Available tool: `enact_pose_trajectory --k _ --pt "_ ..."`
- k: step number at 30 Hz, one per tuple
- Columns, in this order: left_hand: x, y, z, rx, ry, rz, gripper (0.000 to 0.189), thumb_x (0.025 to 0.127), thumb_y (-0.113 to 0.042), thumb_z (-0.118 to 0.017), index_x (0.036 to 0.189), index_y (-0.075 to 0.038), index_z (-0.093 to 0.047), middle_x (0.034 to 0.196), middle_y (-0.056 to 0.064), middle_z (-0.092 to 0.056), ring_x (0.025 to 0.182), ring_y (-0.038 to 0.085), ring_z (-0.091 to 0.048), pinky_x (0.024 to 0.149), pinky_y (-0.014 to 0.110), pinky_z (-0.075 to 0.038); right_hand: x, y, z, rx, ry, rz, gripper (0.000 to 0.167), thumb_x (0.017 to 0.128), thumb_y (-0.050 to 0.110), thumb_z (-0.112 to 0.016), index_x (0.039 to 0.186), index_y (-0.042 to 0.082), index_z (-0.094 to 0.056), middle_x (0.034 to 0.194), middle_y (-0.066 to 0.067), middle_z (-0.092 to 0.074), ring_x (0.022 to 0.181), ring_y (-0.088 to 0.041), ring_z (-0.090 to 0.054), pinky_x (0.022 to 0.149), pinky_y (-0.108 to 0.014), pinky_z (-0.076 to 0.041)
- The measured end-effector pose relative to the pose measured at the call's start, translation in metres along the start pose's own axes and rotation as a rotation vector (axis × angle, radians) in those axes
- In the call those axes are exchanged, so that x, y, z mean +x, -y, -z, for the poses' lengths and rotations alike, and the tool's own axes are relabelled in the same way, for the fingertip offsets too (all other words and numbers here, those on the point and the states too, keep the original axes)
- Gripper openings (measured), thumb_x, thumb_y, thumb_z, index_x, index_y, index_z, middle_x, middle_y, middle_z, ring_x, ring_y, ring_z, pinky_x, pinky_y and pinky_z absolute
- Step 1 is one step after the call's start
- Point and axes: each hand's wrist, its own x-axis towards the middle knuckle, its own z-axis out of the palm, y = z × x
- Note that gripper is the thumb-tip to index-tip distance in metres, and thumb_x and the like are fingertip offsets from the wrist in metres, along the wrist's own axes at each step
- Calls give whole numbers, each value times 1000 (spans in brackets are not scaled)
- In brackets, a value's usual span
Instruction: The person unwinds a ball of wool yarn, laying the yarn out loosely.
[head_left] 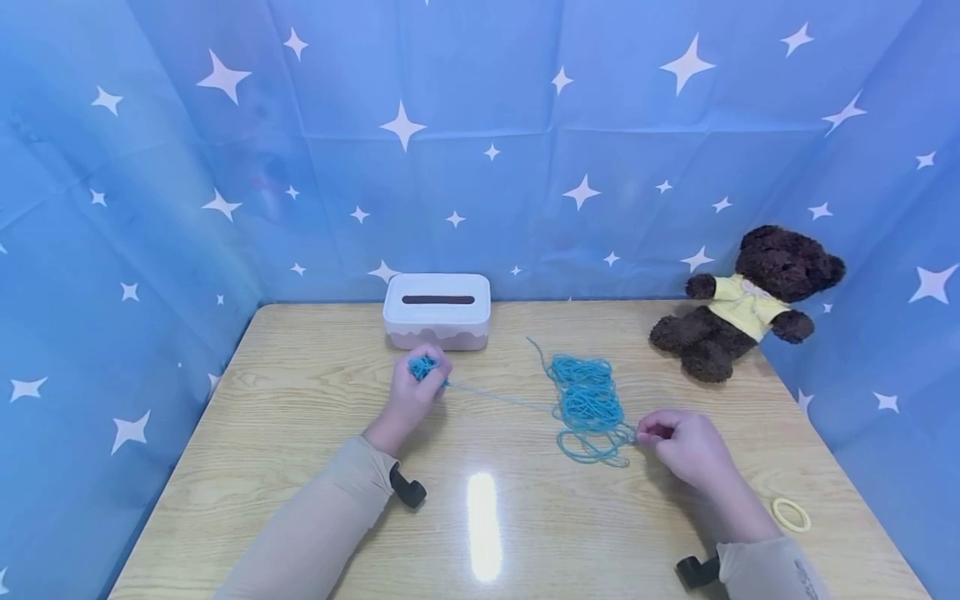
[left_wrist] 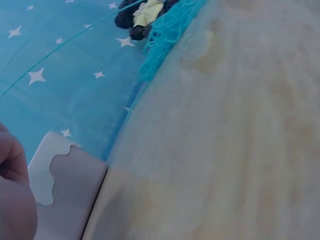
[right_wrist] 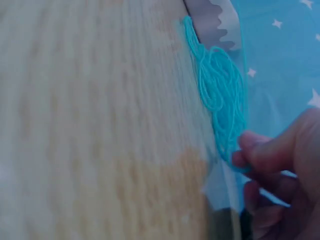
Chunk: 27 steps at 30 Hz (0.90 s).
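A loose heap of blue yarn lies on the table right of the middle. My right hand pinches strands at the heap's lower right edge; the right wrist view shows thumb and fingertips on the yarn. Just in front of the tissue box, my left hand grips a small bundle of the same yarn in curled fingers. A single strand runs from that bundle across to the heap. In the left wrist view only part of the left hand shows, and its bundle is out of sight.
A white and pinkish tissue box stands at the table's back edge. At the back right sits a dark brown teddy bear in a yellow shirt. A pale yellow ring lies beside the right forearm. Blue star-printed cloth hangs behind the table.
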Motion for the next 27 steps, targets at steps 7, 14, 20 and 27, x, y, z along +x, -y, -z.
enact_pose_trajectory --k 7,14,20,27 --pt "-3 -3 -5 26 115 15 10 100 4 -65 91 3 -61 83 -7 -62 62 5 -54 56 20 -47 3 12 4 -35 82 49 17 94 34 -88 105 22 -85 96 7 -78 79 -10 -61 69 -31 -48" --pt "-4 -4 -8 -20 158 32 7 99 6 -65 94 5 -60 89 -6 -65 62 7 -56 55 21 -49 14 50 0 70 17 132 22 100 40 -82 107 19 -80 91 2 -74 69 -11 -58 58 -28 -48" --pt "-4 -2 -10 -8 190 3 10 99 6 -66 91 2 -61 78 -5 -61 59 5 -56 52 21 -49 28 115 -40 217 120 292 39 106 36 -75 136 12 -75 117 -4 -82 84 -8 -69 69 -25 -57" --pt "-4 -2 -13 -35 220 -14 10 100 8 -66 93 3 -60 81 8 -66 59 8 -59 52 24 -52 39 172 -76 273 174 338 33 105 31 -75 134 15 -78 118 0 -84 84 -4 -69 69 -23 -57"
